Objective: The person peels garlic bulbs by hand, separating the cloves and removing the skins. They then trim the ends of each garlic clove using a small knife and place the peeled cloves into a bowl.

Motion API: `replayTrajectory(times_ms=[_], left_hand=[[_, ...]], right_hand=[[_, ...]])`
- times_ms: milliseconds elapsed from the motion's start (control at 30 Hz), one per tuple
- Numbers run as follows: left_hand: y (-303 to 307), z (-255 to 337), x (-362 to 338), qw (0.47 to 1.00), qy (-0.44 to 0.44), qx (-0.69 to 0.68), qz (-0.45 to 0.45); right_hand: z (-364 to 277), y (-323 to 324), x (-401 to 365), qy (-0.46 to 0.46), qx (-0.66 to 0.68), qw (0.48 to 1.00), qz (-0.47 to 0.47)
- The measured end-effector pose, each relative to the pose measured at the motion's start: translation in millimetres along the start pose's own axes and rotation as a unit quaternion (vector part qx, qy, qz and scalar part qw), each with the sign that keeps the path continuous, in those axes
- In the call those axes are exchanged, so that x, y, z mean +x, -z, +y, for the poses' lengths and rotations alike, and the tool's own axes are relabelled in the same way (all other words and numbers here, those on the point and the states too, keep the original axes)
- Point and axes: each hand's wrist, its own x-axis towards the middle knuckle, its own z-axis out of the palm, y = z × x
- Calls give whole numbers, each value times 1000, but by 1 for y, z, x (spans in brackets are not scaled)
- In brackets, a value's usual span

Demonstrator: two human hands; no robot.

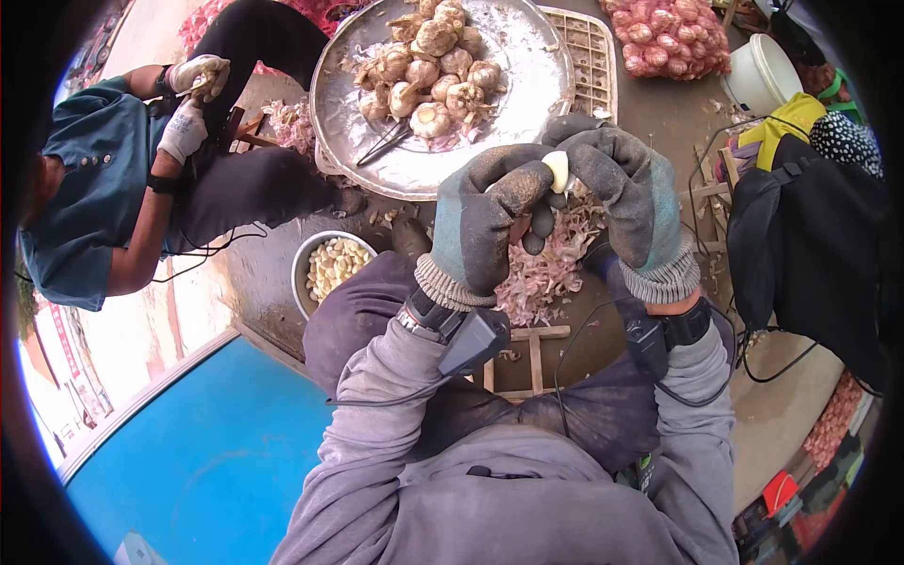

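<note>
My left hand (pixel 490 212) and my right hand (pixel 617 184), both in dirty grey and teal gloves, meet just in front of the large round metal tray (pixel 532 71). A pale peeled garlic clove (pixel 556 171) shows between their fingers, touched by both. The fingers of each hand are bent and pressed together. Whatever else the right fingers pinch is too small to tell. Whole garlic bulbs (pixel 435 38) lie heaped on the tray, with a dark thin tool (pixel 384 143) near its edge. Below my hands are papery garlic skins (pixel 544 273). Peeled cloves (pixel 334 266) fill a bowl (pixel 301 273) at the left.
At the left sits a co-worker (pixel 94 179) with white-gloved hands. Behind the tray are a plastic crate (pixel 591 66) and a net bag of garlic (pixel 667 36). A white bucket (pixel 761 75) and dark clothing (pixel 800 245) are on the right. Cables hang from my wrists.
</note>
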Motion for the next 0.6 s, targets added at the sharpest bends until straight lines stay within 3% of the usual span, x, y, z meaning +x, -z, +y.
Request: replayTrajectory(times_ms=[33,100,133,200,333,467,500,533,600], left_hand=[[0,-3,1,1000,-3,3,25],[3,-7,3,998,-15,13,54],[1,-6,2,998,-15,14,53],[-8,-5,-1,984,-35,156,81],[2,-20,6,963,-104,234,78],[1,-9,3,971,-72,217,72],[0,-5,1,984,-26,163,64],[-1,-2,0,992,20,107,56],[-3,0,-1,994,17,99,46]], right_hand=[[1,0,0,2,0,1000,0],[7,-2,-2,31,-124,991,43],[8,-4,-3,32,-124,991,44],[10,-9,-4,21,-97,992,73],[5,-18,-7,33,-90,990,99],[-2,-17,-8,62,-165,981,78],[-2,-16,-8,76,-197,975,74],[-1,-15,-8,77,-197,975,74],[3,-14,-7,96,-161,979,84]])
